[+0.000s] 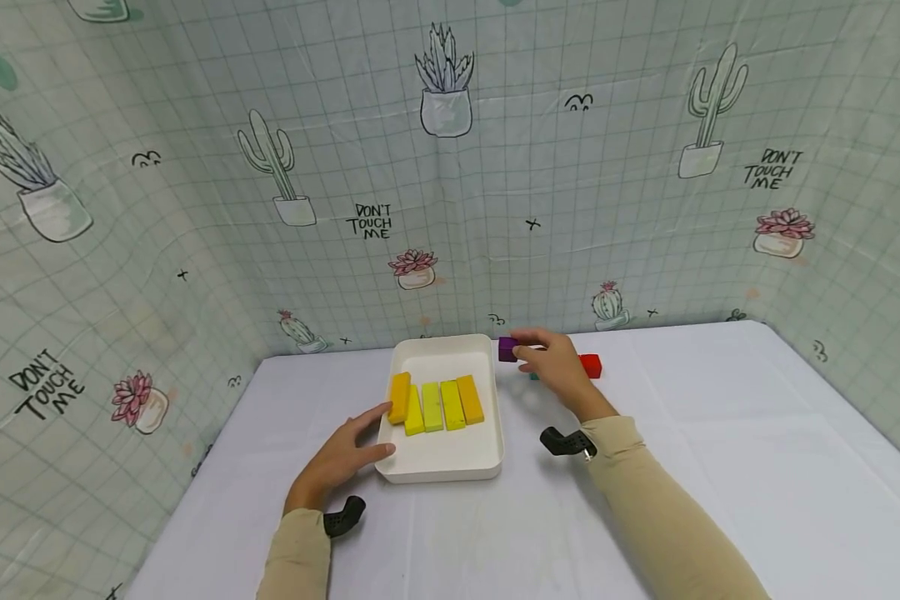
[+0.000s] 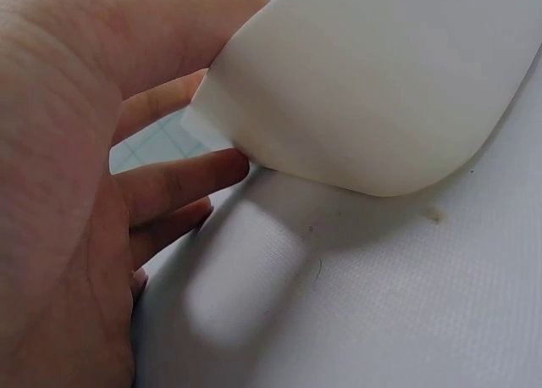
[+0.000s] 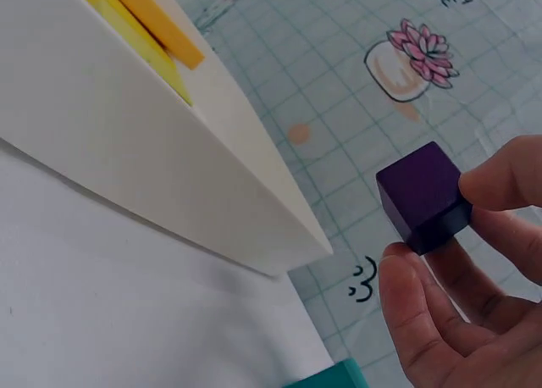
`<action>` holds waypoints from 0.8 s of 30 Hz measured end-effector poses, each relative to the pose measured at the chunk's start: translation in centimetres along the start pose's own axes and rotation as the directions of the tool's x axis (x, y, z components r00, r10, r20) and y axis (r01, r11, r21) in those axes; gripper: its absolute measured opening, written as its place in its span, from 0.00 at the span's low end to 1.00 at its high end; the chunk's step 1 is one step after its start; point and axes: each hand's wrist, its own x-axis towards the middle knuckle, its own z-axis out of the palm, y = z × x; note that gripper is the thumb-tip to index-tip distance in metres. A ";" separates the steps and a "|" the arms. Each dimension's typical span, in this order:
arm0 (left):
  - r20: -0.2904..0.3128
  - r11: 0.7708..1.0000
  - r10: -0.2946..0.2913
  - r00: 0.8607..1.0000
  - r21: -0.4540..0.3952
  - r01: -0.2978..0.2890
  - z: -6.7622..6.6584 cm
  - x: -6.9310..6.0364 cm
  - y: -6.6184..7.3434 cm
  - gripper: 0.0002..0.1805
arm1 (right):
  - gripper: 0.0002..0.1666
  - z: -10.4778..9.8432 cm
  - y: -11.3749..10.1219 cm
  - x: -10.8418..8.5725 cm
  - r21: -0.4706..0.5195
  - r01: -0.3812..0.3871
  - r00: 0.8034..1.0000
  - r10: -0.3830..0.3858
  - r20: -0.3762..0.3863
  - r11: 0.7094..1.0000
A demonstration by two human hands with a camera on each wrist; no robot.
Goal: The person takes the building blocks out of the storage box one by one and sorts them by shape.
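My right hand point(image 1: 558, 367) pinches a purple cube point(image 3: 423, 189) between thumb and fingertips, above the table just beyond the right side of a white tray point(image 1: 446, 462). In the right wrist view the cube hangs clear of the tray wall. My left hand point(image 1: 341, 457) holds the tray's left side, with thumb and index finger over the rim and another fingertip against the outer wall in the left wrist view. Inside the tray lie yellow blocks point(image 1: 432, 407) in a row, with an orange block point(image 1: 399, 398) at the left end and another orange block point(image 1: 470, 400) at the right end.
Behind my right hand a red block point(image 1: 591, 366) sits on the white-covered table point(image 1: 682, 392). A teal block point(image 3: 334, 376) is partly in view near it. A patterned cloth backdrop point(image 1: 487, 183) rises behind the table and along both sides.
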 end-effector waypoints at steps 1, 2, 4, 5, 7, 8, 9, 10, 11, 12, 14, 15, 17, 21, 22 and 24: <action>0.002 1.000 0.001 1.000 0.001 -0.001 0.0 0.0 0.0 0.42 | 0.22 -0.2 0.0 0.0 -0.003 0.001 1.000 -0.001 -0.002 1.000; 0.003 1.000 0.000 1.000 0.001 0.000 0.0 0.1 0.0 0.42 | 0.22 -0.4 -0.1 -0.1 -0.006 -0.001 1.000 0.001 -0.001 1.000; 0.003 1.000 -0.008 1.000 -0.002 0.008 0.0 0.1 0.0 0.42 | 0.23 -0.7 0.0 -0.1 -0.013 -0.001 1.000 0.001 0.006 1.000; 0.004 1.000 -0.013 1.000 -0.005 0.013 0.0 0.1 0.0 0.42 | 0.23 -0.9 0.0 -0.1 -0.017 -0.002 1.000 0.003 0.011 1.000; 0.003 1.000 -0.022 1.000 -0.001 0.022 0.1 0.1 0.0 0.42 | 0.24 -1.3 0.0 -0.3 -0.016 -0.009 1.000 0.009 0.015 1.000; 0.003 1.000 -0.025 1.000 0.000 0.025 0.1 0.2 0.0 0.41 | 0.24 -1.6 0.0 -0.4 -0.012 -0.012 1.000 0.012 0.013 1.000; 0.003 1.000 -0.027 1.000 0.001 0.027 0.1 0.2 0.1 0.41 | 0.24 -1.8 0.0 -0.5 -0.013 -0.015 1.000 0.015 0.012 1.000; 0.003 1.000 -0.028 1.000 0.001 0.028 0.1 0.2 0.0 0.41 | 0.24 -2.0 -0.1 -0.6 -0.016 -0.017 1.000 0.017 0.011 1.000; 0.003 1.000 -0.027 1.000 0.001 0.027 0.1 0.2 0.0 0.41 | 0.24 -2.3 -0.1 -0.7 -0.018 -0.023 1.000 0.023 0.009 1.000; 0.003 1.000 -0.026 1.000 0.001 0.026 0.1 0.2 0.0 0.41 | 0.24 -2.5 -0.1 -0.8 -0.021 -0.025 1.000 0.025 0.006 0.999; 0.004 1.000 -0.023 1.000 -0.002 0.023 0.1 0.2 0.0 0.41 | 0.24 -3.0 0.0 -0.9 -0.033 -0.025 1.000 0.025 0.000 0.999; 0.004 1.000 -0.023 1.000 -0.003 0.023 0.1 0.2 0.0 0.41 | 0.24 -3.3 0.1 -0.9 -0.046 -0.025 1.000 0.025 -0.002 0.999; 0.004 1.000 -0.020 1.000 -0.003 0.020 0.1 0.2 -0.1 0.41 | 0.24 -3.9 0.3 -0.9 -0.061 -0.021 1.000 0.021 -0.006 0.998; 0.005 1.000 -0.009 1.000 -0.001 0.009 0.1 0.2 0.0 0.41 | 0.24 -5.1 0.6 -1.1 -0.098 -0.023 1.000 0.021 -0.015 0.995; 0.005 1.000 -0.008 1.000 0.001 0.008 0.1 0.2 0.0 0.41 | 0.24 -5.4 0.7 -1.2 -0.098 -0.024 1.000 0.022 -0.017 0.995; 0.004 1.000 -0.009 1.000 0.005 0.009 0.1 0.2 0.0 0.41 | 0.25 -5.9 0.7 -1.4 -0.098 -0.029 0.999 0.027 -0.021 0.995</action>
